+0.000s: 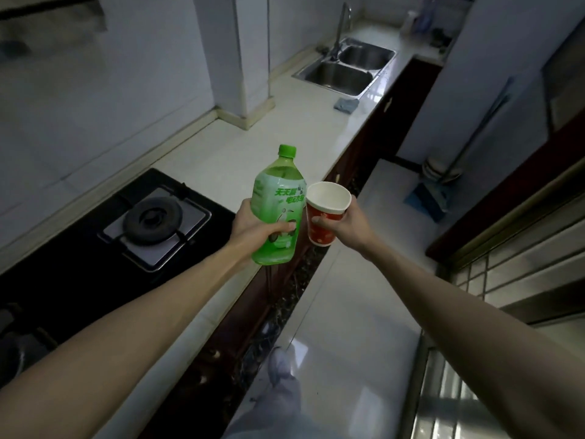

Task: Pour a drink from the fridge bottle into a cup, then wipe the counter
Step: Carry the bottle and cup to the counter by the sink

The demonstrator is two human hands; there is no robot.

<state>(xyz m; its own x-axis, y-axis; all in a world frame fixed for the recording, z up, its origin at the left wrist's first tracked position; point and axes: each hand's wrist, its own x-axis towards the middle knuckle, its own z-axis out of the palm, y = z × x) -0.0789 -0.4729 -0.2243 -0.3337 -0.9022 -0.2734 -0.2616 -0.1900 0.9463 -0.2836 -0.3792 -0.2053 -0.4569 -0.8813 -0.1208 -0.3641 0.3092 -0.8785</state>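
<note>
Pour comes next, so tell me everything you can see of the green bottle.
The green bottle is translucent plastic, green screw cap on, green label with white characters, pale green drink filling most of it. It is held almost upright over the front edge of the counter, the left hand gripping its lower half. The red cup in the right hand is close beside it.

Fingers of the left hand (253,228) hidden behind the bottle (278,191), fingers of the right hand (346,221) behind the cup (324,217), second burner (14,353) cut off by the left edge, range hood (50,20) cropped and blurred, far-counter clutter (422,20) too blurred to name
</note>
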